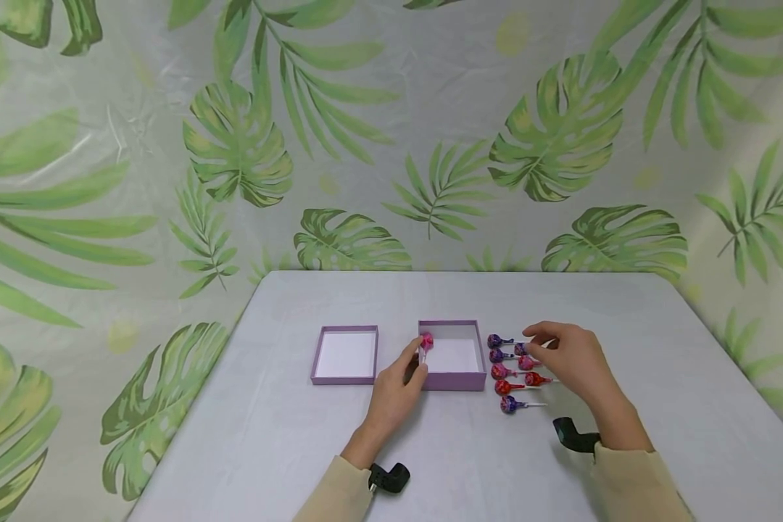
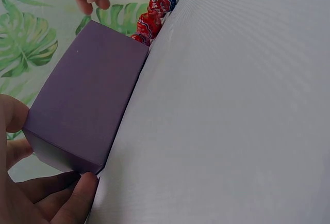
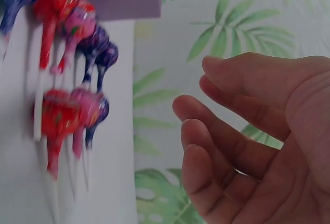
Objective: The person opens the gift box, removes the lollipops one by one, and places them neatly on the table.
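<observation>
An open purple box point(image 1: 457, 382) with a white inside stands mid-table. At its left wall is my left hand point(image 1: 394, 391), its index finger and thumb around a pink lollipop point(image 1: 427, 340) whose white stick points toward me. In the left wrist view the lollipop is hidden, and the fingers point(image 2: 77, 198) touch the near-left corner of the box point(image 2: 87, 90). Right of the box, several wrapped lollipops point(image 1: 504, 388) in red, pink and purple lie in two columns. My right hand point(image 1: 570, 359) hovers by their sticks, thumb and fingertips apart, nothing between them in the right wrist view.
A shallow purple-edged lid point(image 1: 344, 354), white inside, lies left of the box. The white table point(image 1: 470, 464) reaches back to a leaf-patterned curtain point(image 1: 444, 130). Black wrist cameras point(image 1: 389, 478) are strapped to both wrists.
</observation>
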Action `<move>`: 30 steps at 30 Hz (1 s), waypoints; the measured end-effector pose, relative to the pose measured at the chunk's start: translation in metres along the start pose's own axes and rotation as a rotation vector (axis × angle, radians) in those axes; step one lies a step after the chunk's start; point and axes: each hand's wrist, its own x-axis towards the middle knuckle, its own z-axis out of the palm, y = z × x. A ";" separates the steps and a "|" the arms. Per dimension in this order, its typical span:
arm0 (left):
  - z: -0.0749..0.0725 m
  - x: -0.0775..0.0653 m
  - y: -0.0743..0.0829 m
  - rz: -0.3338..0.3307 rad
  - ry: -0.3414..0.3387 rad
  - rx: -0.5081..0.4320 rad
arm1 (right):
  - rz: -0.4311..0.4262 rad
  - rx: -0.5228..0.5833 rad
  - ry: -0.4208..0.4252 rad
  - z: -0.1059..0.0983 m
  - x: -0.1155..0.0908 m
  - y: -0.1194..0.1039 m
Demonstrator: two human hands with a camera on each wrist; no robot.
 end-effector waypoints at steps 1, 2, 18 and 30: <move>0.000 0.000 -0.001 -0.004 -0.002 0.000 | -0.004 0.006 0.001 0.001 0.001 -0.002; 0.000 0.000 -0.001 -0.008 -0.003 -0.001 | -0.009 0.015 0.001 0.003 0.002 -0.005; 0.002 0.002 -0.007 -0.026 -0.012 0.000 | -0.047 0.120 -0.021 0.029 0.016 -0.043; 0.003 0.003 -0.009 -0.032 -0.011 0.011 | -0.096 0.155 -0.052 0.052 0.025 -0.071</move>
